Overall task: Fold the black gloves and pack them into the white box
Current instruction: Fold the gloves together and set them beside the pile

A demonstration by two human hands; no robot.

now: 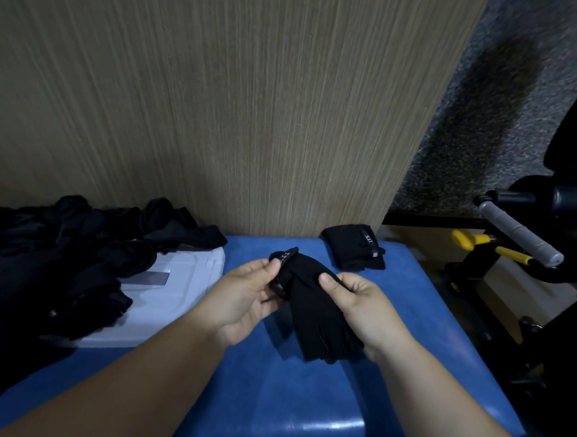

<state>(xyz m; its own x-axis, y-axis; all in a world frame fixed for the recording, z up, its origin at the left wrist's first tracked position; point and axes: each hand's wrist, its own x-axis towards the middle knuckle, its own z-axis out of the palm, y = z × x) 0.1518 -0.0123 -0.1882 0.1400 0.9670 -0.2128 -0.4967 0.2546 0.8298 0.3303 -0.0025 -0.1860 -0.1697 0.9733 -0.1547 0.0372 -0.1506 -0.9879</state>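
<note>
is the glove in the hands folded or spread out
Spread out: the glove lies full length between left hand and right hand, cuff and finger ends showing.

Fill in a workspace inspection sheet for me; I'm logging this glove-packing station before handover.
Surface: blue padded bench.
Job's things: one black glove held above the bench; pile of black gloves lying partly on the white box at left; folded glove at the far right corner.
Clutter: nothing seen.
Grippers: left hand and right hand both pinch the held glove.
Cables: nothing seen.
Surroundings: wood-grain panel behind; grey carpet and an exercise machine at right.
</note>
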